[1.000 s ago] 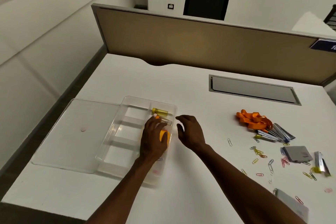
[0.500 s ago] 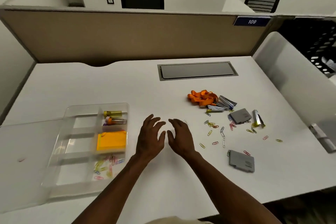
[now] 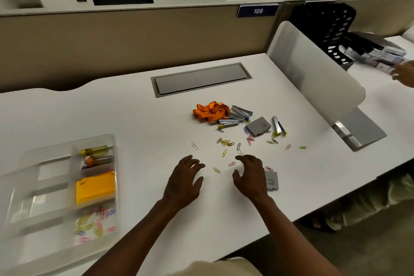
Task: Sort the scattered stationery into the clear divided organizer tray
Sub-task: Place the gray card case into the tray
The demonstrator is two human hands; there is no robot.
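Head view: your left hand (image 3: 183, 182) and right hand (image 3: 249, 177), both empty and spread, bracket loose paper clips (image 3: 226, 152) for scooping to tray (image 3: 33, 188).

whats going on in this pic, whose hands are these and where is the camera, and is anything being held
There is no machine here: a person is working with two bare hands, and the camera sits on their head, looking forward and down at a white desk. The left hand and right hand hover open over the desk, holding nothing. Between and beyond them lie scattered coloured paper clips, an orange lanyard, some metal staple removers and small grey boxes. On the left is the clear divided organizer tray, blurred, already holding an orange sticky-note pad and sorted paper clips. Another person's hand shows at the far right edge.
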